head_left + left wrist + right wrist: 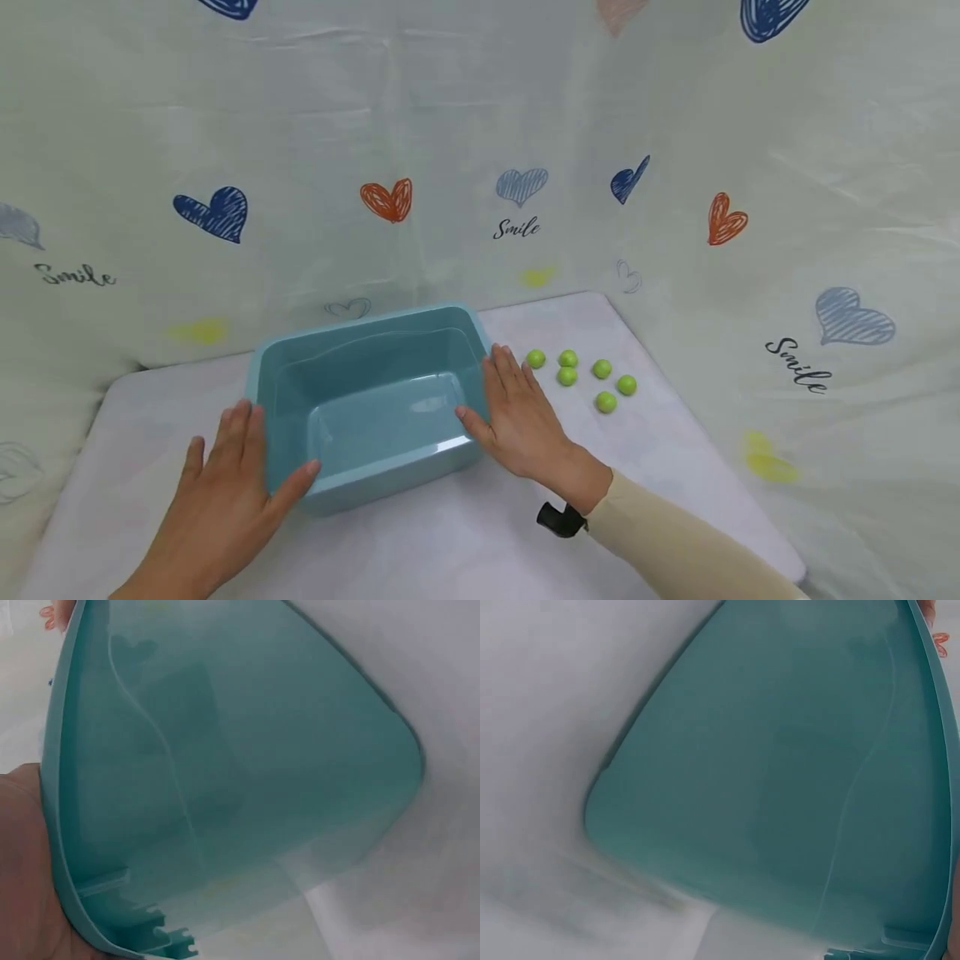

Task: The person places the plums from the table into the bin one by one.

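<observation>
A light blue-green plastic basin [386,421] stands on the table, its inside showing only a bare floor. My left hand [217,500] lies against its left side, fingers straight and thumb at the near rim. On the opposite side, my right hand [517,417] touches the right end with extended fingers, its thumb over the rim. In the left wrist view, the basin's outer wall [247,750] fills most of the picture beside part of the left hand [22,862]. The right wrist view shows the outer wall [765,765] too, with a sliver of hand at the right edge.
Several small, round, bright green balls [606,402] lie loose on the white table [465,533], right of the basin. A pale cloth [450,125] printed with hearts and "Smile" hangs behind and along the sides. A black band [561,520] is at the right wrist.
</observation>
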The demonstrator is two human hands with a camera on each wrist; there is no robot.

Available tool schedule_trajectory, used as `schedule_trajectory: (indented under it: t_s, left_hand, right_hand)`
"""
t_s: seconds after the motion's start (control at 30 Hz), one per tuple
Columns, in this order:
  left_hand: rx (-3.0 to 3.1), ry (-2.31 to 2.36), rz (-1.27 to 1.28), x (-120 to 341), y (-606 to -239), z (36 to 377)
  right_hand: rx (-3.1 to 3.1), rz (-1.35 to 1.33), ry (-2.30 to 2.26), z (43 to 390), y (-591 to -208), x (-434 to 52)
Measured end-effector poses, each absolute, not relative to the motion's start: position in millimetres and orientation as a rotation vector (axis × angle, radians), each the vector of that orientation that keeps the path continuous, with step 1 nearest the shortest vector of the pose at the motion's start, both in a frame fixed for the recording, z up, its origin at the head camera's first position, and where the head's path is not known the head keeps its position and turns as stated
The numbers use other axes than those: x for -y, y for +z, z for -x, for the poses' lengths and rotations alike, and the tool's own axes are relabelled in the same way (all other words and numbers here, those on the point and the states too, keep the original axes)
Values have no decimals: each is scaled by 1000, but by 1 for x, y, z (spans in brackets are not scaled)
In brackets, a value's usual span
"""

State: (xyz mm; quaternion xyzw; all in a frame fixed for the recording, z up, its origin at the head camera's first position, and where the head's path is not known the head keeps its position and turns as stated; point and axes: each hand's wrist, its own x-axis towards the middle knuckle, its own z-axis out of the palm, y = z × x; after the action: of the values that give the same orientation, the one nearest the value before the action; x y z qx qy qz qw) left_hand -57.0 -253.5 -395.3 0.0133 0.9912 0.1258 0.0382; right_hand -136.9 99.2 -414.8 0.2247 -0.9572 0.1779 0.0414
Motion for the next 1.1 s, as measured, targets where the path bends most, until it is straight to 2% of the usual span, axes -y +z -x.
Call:
schedule_trajectory:
  t_s: [0.3, 0.57, 0.7, 0.87, 1.1]
  left_hand:
    - [-3102, 364, -111, 225, -389, 65]
    - [-3088, 302, -151, 224, -385, 63]
    - [-3102, 296, -134, 231, -385, 59]
    - [-3109, 330, -99, 240, -385, 53]
    - [-3092, 385, -66, 255, -381, 46]
  right_hand:
    - [2934, -532, 521, 124, -418, -126]
    - [2912, -542, 494, 122, -421, -128]
    - [2898, -573, 477, 131, -418, -134]
    - [2811, -478, 440, 157, -423, -174]
    - [2847, -551, 323, 175, -465, -208]
